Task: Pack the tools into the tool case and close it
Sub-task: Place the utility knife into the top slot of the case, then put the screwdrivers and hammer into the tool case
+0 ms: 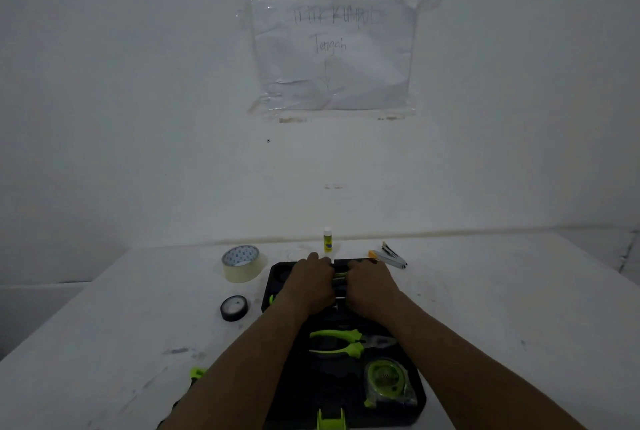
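Observation:
A black tool case (420, 391) lies open on the white table in front of me. In its near half sit green-handled pliers (337, 343) and a green tape measure (384, 377). My left hand (308, 282) and my right hand (372, 284) rest side by side on the case's far half, pressing down on a green and black tool (339, 275) that shows only between them. Most of that tool is hidden by my hands. A green latch (330, 421) sticks up at the case's near edge.
Left of the case stand a wide roll of beige tape (240, 263) and a small black tape roll (234, 307). A glue stick (327, 240) stands behind the case, with a stapler (393, 256) at the back right. A green-tipped tool (197, 374) lies by my left forearm.

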